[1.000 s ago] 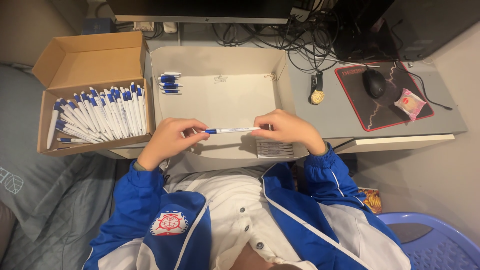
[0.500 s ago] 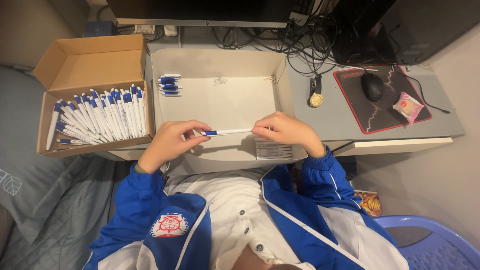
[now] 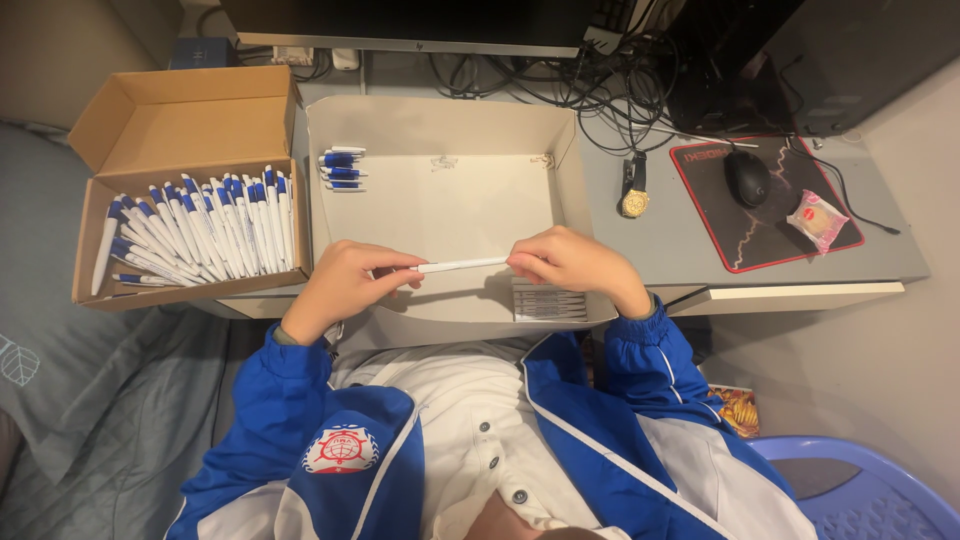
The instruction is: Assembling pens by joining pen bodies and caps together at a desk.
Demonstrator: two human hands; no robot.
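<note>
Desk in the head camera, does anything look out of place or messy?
Mostly tidy. A wristwatch lies loose between the white tray and mouse pad, and cables tangle behind. Both hands hold one pen.

a home office desk: monitor point(image 3: 400, 20), mouse point(image 3: 747, 178) on mousepad point(image 3: 770, 215), cable tangle point(image 3: 600, 90), computer tower point(image 3: 800, 60).

Two boxes point(image 3: 180, 120), one mouse point(image 3: 747, 178), one wristwatch point(image 3: 633, 190), one wrapped snack point(image 3: 817, 220).
</note>
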